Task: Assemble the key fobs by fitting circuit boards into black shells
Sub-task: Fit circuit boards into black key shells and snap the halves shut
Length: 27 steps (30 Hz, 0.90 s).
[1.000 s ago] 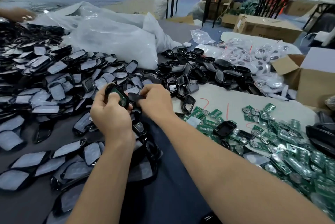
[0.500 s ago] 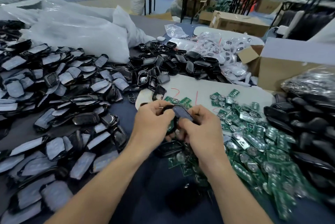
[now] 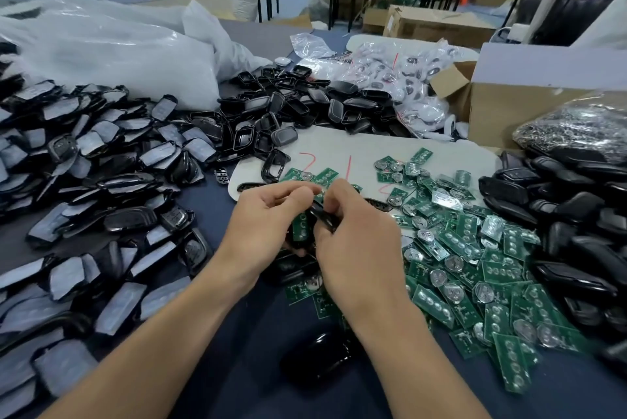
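Observation:
My left hand (image 3: 263,228) and my right hand (image 3: 356,235) meet at the table's middle. Between them sits a black shell (image 3: 320,215) with a green circuit board (image 3: 300,227) against it. My left hand curls round the board side and my right hand pinches the shell's edge. How the two parts sit together is hidden by my fingers. A spread of green circuit boards (image 3: 468,259) with round coin cells lies to the right. Empty black shells (image 3: 288,110) are heaped behind my hands.
Film-covered black fob parts (image 3: 88,161) are piled at the left. More black shells (image 3: 570,215) lie at the right edge, a brown carton (image 3: 502,113) behind them. White plastic bags (image 3: 112,55) sit at the back left. One black shell (image 3: 317,356) lies near my forearms.
The view swung right from the film-covered pile to the circuit boards. My hands moved with it and now hold a shell and a green board above the boards' edge.

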Available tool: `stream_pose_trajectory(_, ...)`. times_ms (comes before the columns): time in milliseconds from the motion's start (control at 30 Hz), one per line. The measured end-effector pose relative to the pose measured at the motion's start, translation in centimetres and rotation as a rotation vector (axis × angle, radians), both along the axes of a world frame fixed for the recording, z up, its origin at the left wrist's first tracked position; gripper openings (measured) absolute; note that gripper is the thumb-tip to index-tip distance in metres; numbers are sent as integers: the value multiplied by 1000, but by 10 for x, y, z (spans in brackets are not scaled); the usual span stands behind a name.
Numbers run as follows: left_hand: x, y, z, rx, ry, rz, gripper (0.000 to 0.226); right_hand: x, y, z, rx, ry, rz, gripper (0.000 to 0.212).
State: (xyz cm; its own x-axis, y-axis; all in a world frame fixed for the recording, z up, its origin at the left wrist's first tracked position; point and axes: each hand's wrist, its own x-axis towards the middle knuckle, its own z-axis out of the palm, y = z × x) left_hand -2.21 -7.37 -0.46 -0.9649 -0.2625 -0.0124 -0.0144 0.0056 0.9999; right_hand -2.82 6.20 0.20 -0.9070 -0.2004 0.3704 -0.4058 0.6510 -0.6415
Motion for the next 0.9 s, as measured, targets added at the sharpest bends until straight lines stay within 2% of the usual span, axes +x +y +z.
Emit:
stream_pose_trajectory(167, -6, -7, -4, 8, 2, 2, 31, -9, 14, 0, -45, -201, 133, 37)
stream_pose_trajectory(367, -8, -10, -5, -63, 41, -16, 27, -9, 13, -4, -121, -200, 90, 34)
stream_pose_trajectory(467, -6, -13, -3, -19, 50, -59, 27, -10, 10, -6, -163, -223, 75, 35)
stream_pose_trajectory(600, -6, -21, -2, 59, 19, -175, 43, -7, 10, -2, -220, -229, 104, 58)
stream_pose_trajectory(700, -6, -21, -2, 46, 21, -190, 49, -7, 12, 3, -211, -219, 133, 62)
stream_pose_trajectory(767, -6, -21, -3, 21, 37, -172, 52, -10, 14, -1, -270, -229, 144, 61)
stream_pose_trajectory(900, -7, -21, -3, 0, 57, -124, 48, -16, 15, -8, -426, -345, 122, 44)
